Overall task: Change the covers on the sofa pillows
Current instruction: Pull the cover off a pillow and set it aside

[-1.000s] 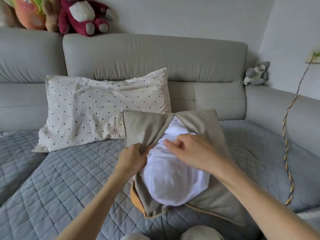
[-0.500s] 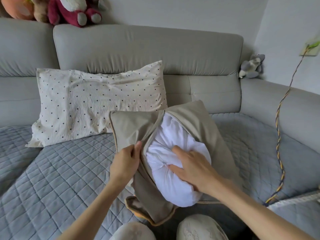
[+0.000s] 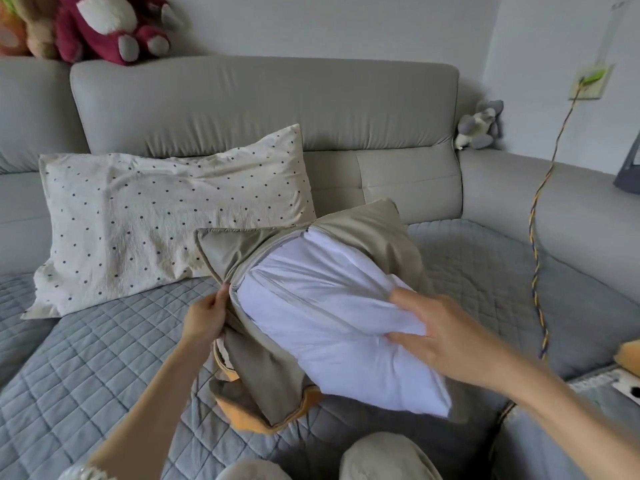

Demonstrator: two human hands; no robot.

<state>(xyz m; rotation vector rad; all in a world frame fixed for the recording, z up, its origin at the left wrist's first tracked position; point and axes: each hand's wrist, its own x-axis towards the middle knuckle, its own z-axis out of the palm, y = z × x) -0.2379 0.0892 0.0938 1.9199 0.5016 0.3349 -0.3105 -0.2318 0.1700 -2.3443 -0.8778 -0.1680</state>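
1. Pillow insert point(image 3: 332, 327), white, bulged halfway out of the beige cover point(image 3: 363, 230) on the quilted sofa seat point(image 3: 104, 368).
2. Right hand point(image 3: 446, 337) gripped the insert's outer end, fingers curled into its fabric.
3. Left hand point(image 3: 204, 317) pinched the cover's opened edge.
4. Polka-dot pillow point(image 3: 156, 220) leaned behind against the sofa back point(image 3: 263, 105).

insert point(image 3: 332, 317) in cover point(image 3: 263, 368), pillow point(image 3: 166, 216) (seemingly) behind

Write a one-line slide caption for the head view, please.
Right hand pulls white pillow insert from beige cover held by left hand.
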